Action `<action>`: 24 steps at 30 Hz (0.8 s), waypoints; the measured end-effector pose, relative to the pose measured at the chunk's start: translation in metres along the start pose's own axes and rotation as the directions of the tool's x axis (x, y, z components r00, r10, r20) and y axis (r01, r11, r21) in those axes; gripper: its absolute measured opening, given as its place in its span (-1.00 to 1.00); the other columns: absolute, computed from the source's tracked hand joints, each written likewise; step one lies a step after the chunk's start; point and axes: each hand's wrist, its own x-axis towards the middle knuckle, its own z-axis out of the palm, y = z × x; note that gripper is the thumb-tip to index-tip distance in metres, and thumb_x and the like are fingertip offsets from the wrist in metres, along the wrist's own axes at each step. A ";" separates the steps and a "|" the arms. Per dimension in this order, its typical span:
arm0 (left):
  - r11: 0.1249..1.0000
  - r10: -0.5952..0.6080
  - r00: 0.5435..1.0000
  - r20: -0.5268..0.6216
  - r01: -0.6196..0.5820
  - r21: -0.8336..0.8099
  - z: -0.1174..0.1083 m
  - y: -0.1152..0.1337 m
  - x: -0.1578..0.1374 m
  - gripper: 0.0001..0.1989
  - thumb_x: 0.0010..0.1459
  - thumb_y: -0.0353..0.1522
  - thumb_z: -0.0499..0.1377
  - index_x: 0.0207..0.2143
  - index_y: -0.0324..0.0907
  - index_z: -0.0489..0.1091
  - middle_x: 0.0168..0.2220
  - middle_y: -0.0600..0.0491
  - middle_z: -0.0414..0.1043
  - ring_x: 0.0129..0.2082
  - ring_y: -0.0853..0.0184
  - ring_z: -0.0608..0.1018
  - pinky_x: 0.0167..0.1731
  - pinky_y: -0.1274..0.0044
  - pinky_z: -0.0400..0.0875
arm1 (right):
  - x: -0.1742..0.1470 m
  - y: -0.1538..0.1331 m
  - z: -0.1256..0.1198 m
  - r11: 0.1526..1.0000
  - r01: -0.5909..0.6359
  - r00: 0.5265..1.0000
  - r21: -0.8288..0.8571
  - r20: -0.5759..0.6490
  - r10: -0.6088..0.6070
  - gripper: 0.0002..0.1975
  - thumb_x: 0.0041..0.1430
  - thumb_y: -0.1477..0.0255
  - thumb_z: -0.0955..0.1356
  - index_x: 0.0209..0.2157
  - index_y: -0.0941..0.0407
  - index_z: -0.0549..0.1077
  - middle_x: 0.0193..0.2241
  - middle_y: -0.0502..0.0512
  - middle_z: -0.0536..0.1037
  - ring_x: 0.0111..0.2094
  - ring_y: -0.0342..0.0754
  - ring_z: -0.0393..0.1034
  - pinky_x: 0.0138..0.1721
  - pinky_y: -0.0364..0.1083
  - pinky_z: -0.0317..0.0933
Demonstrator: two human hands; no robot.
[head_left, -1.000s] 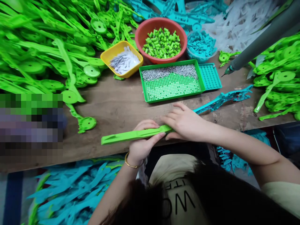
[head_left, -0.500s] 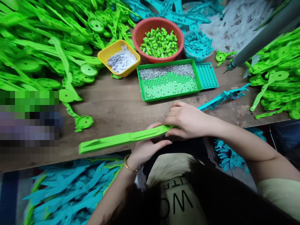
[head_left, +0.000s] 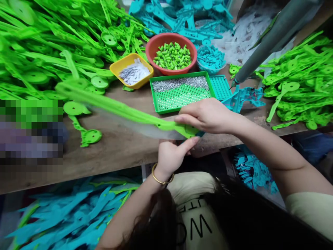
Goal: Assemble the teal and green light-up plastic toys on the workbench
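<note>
A long, bright green plastic piece (head_left: 125,109) with a rounded right end is held between my two hands, above the front of the bench. Its far left end is smeared by motion, and a pale blur runs beneath it. My right hand (head_left: 205,116) is closed on the rounded end from above. From below, my left hand (head_left: 171,154) grips the same end, its thumb pressed along the edge. A bit of dark teal shows by the fingertips; what it belongs to is hidden. Beyond my right wrist lies a teal plastic part (head_left: 244,99) with thin wires.
Behind the hands sit a green tray (head_left: 158,111) of small metal screws, a yellow dish (head_left: 114,71) and a red bowl (head_left: 170,71) of green cylinders. Green parts (head_left: 33,52) pile up left. A hanging screwdriver (head_left: 262,52) slants in from the right.
Both hands have risen slightly. The green piece has swung its left end up and away over the bench, and the wired teal part is turned differently.
</note>
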 end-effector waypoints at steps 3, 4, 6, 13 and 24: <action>0.974 -0.075 0.988 0.133 0.101 -0.204 0.009 0.023 0.005 -0.69 -0.06 -0.18 0.36 -0.48 -0.27 0.47 -0.59 0.06 0.45 -0.67 0.45 0.41 -0.71 0.62 0.29 | 0.006 0.003 -0.005 0.992 -0.123 0.983 0.027 -0.136 0.125 -0.48 0.35 0.08 0.13 -0.41 0.14 0.49 -0.54 0.00 0.36 -0.37 -0.12 0.28 -0.33 -0.15 -0.04; 0.961 -0.087 0.978 0.189 0.132 -0.242 0.009 0.032 0.006 -0.69 -0.05 -0.19 0.35 -0.46 -0.28 0.48 -0.55 0.02 0.49 -0.64 0.44 0.45 -0.67 0.62 0.34 | 0.008 0.005 -0.008 0.990 -0.127 0.978 0.063 -0.161 0.135 -0.49 0.35 0.10 0.14 -0.45 0.15 0.46 -0.56 -0.01 0.31 -0.39 -0.14 0.26 -0.34 -0.16 -0.04; 0.932 -0.087 0.939 0.334 0.195 -0.306 0.006 0.046 0.002 -0.68 -0.01 -0.17 0.33 -0.37 -0.28 0.51 -0.40 -0.07 0.56 -0.49 0.35 0.55 -0.51 0.56 0.49 | 0.009 0.010 -0.016 0.980 -0.117 0.969 0.163 -0.195 0.148 -0.50 0.36 0.13 0.15 -0.51 0.16 0.40 -0.59 -0.04 0.24 -0.43 -0.18 0.19 -0.37 -0.16 -0.05; 0.892 0.032 0.925 0.379 0.145 -0.429 -0.015 0.059 -0.007 -0.58 0.10 -0.11 0.24 -0.13 -0.24 0.48 -0.25 -0.10 0.59 -0.33 0.22 0.63 -0.31 0.40 0.58 | 0.004 0.031 -0.047 0.896 -0.084 0.972 0.436 -0.161 0.169 -0.54 0.31 0.12 0.23 -0.56 0.14 0.28 -0.60 -0.10 0.17 -0.51 -0.25 0.08 -0.49 -0.19 -0.05; 0.907 0.039 0.992 0.117 0.014 -0.420 -0.034 0.055 0.005 -0.80 0.08 -0.30 0.22 -0.28 -0.24 0.51 -0.47 0.04 0.53 -0.53 0.41 0.53 -0.50 0.58 0.49 | -0.003 0.028 -0.063 0.822 -0.136 0.976 0.553 -0.069 0.208 -0.57 0.29 0.10 0.25 -0.42 0.17 0.42 -0.57 -0.06 0.36 -0.45 -0.23 0.28 -0.43 -0.22 0.13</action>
